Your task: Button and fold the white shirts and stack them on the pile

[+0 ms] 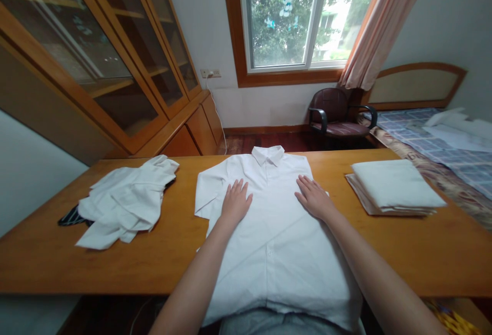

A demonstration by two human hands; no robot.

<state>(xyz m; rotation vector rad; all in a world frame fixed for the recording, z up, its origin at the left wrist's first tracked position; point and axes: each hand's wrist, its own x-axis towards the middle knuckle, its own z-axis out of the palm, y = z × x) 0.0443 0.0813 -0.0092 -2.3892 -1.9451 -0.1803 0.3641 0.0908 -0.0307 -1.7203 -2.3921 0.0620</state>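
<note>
A white collared shirt [265, 227] lies front side up on the wooden table, its collar at the far side and its hem hanging over the near edge. One sleeve is folded out to the left; the other sleeve is mostly hidden near my right forearm. My left hand [236, 201] rests flat on the left chest of the shirt, fingers stretched out. Flat on the right chest lies my right hand [313, 196], its fingers also extended. Neither hand grips the cloth.
On the left of the table [180, 268] is a rumpled pile of white clothes [130, 196] with a dark striped piece beneath. A stack of folded cloths [395, 186] sits at the right. Beyond stand a glass-door cabinet [169, 114], an armchair [334, 112] and a bed [453, 140].
</note>
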